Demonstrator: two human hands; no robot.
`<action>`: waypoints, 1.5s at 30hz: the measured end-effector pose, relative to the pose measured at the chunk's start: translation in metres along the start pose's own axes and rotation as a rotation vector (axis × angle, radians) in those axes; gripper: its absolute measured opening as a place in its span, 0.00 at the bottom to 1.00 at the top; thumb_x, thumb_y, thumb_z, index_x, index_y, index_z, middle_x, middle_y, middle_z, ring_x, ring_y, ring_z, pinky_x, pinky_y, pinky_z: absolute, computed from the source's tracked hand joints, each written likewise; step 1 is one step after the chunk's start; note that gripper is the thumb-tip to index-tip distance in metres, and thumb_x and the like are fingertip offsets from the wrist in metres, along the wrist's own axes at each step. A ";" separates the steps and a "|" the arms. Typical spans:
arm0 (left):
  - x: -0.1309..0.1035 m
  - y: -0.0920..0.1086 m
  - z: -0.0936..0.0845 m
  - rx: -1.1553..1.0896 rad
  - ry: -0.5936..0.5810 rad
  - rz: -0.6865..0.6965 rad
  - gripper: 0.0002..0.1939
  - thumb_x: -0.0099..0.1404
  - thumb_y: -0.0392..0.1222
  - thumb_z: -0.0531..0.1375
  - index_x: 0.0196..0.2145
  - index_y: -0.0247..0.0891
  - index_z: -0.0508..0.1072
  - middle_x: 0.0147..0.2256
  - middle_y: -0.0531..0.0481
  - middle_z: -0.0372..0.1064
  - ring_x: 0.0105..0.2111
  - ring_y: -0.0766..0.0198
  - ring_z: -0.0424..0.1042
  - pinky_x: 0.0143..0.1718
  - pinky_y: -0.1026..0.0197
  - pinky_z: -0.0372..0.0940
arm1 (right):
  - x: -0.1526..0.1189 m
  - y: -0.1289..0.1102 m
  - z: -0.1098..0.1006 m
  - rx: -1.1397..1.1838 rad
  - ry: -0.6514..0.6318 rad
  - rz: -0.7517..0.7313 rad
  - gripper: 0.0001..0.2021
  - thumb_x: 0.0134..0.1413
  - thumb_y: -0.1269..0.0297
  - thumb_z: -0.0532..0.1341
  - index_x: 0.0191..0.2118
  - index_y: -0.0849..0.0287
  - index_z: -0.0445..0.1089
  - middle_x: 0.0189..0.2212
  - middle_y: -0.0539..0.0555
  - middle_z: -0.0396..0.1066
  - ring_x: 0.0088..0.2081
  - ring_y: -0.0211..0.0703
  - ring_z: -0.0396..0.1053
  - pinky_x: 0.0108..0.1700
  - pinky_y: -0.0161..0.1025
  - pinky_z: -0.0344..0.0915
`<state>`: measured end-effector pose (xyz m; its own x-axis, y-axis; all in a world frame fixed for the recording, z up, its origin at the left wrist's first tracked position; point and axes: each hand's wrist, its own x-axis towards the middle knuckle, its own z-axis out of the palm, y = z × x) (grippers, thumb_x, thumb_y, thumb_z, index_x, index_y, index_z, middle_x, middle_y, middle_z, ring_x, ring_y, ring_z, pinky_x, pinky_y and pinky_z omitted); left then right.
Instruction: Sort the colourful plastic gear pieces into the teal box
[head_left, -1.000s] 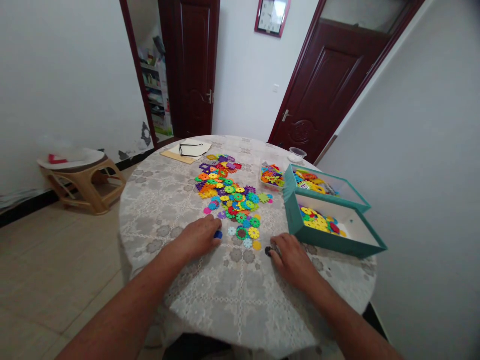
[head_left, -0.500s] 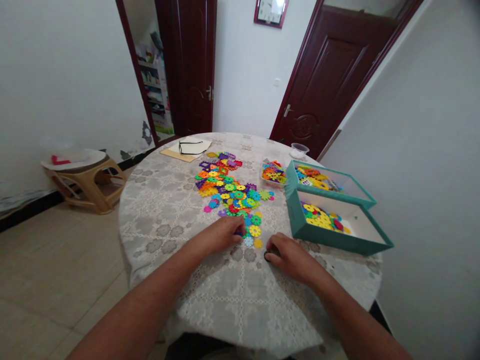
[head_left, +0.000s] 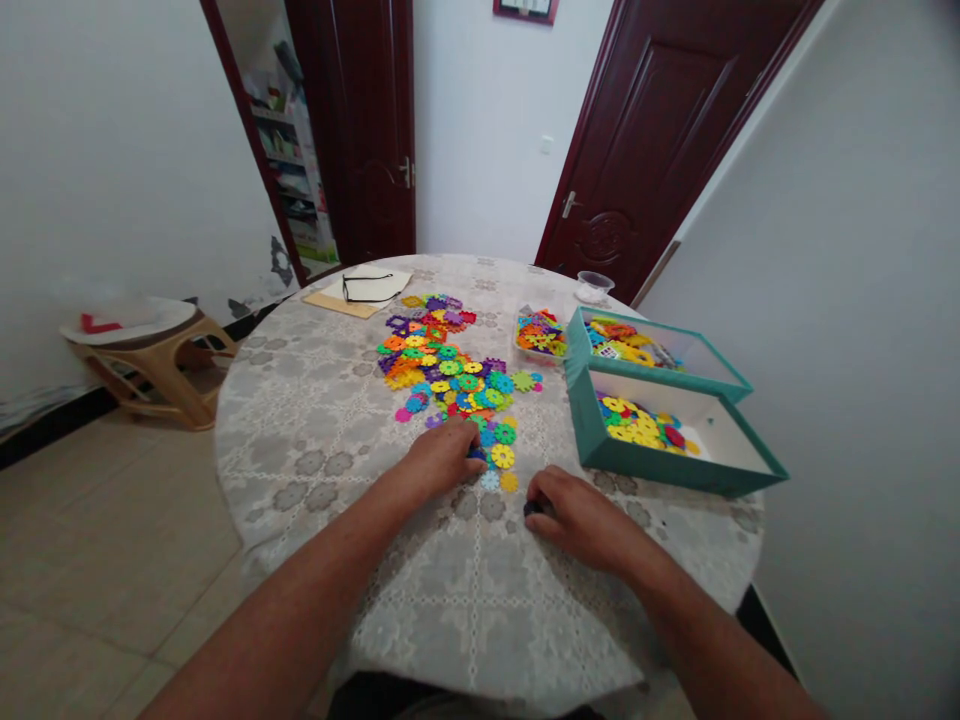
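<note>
My left hand is at the near edge of a spread of coloured plastic gear-shaped discs, its fingers closed on a dark blue disc. Beside those fingertips lie a yellow disc, a pale blue disc and an orange-yellow disc. To the right, my right hand rests low over the tablecloth, its fingers curled round a small black piece. The fingers mostly cover that piece, so its shape is hard to make out.
On the right stand two teal boxes, the near box holding mostly yellow discs and the far box mixed pieces. A clear tub of coloured pieces, a clear bowl and glasses on paper sit farther back.
The view has tilted down and shifted slightly right. Both hands stay in nearly the same places, and the black piece in my right fingers has turned a little.
</note>
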<state>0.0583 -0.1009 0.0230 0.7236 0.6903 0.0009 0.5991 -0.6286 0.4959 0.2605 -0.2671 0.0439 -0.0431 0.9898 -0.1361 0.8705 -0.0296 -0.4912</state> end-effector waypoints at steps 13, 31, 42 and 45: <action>-0.006 -0.015 -0.003 -0.273 -0.012 0.081 0.08 0.64 0.44 0.64 0.41 0.41 0.77 0.34 0.53 0.75 0.35 0.61 0.70 0.36 0.61 0.59 | 0.071 0.010 0.000 0.190 0.085 -0.067 0.10 0.57 0.71 0.62 0.44 0.56 0.75 0.34 0.50 0.76 0.36 0.42 0.71 0.38 0.36 0.60; -0.003 -0.016 -0.001 -0.395 0.102 0.058 0.07 0.63 0.44 0.64 0.35 0.38 0.78 0.29 0.52 0.71 0.31 0.63 0.66 0.33 0.61 0.57 | 0.070 0.006 0.018 0.377 0.226 -0.207 0.25 0.60 0.69 0.64 0.63 0.53 0.66 0.32 0.44 0.68 0.32 0.38 0.65 0.37 0.35 0.60; -0.003 -0.008 0.000 -0.841 -0.123 0.008 0.17 0.59 0.52 0.70 0.37 0.38 0.72 0.25 0.53 0.73 0.26 0.63 0.71 0.29 0.61 0.63 | 0.074 -0.003 0.021 0.306 0.366 -0.331 0.05 0.60 0.66 0.69 0.38 0.55 0.72 0.34 0.48 0.69 0.37 0.40 0.67 0.40 0.36 0.61; -0.003 -0.010 -0.002 -0.858 -0.131 0.028 0.16 0.60 0.50 0.69 0.38 0.39 0.71 0.27 0.52 0.73 0.27 0.62 0.71 0.31 0.60 0.65 | 0.069 -0.007 0.011 0.245 0.399 -0.359 0.05 0.60 0.68 0.68 0.38 0.55 0.71 0.33 0.48 0.70 0.36 0.40 0.67 0.39 0.36 0.61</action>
<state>0.0492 -0.0962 0.0200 0.7995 0.5986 -0.0509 0.1532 -0.1212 0.9807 0.2458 -0.2006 0.0287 -0.0850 0.9185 0.3862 0.6949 0.3324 -0.6377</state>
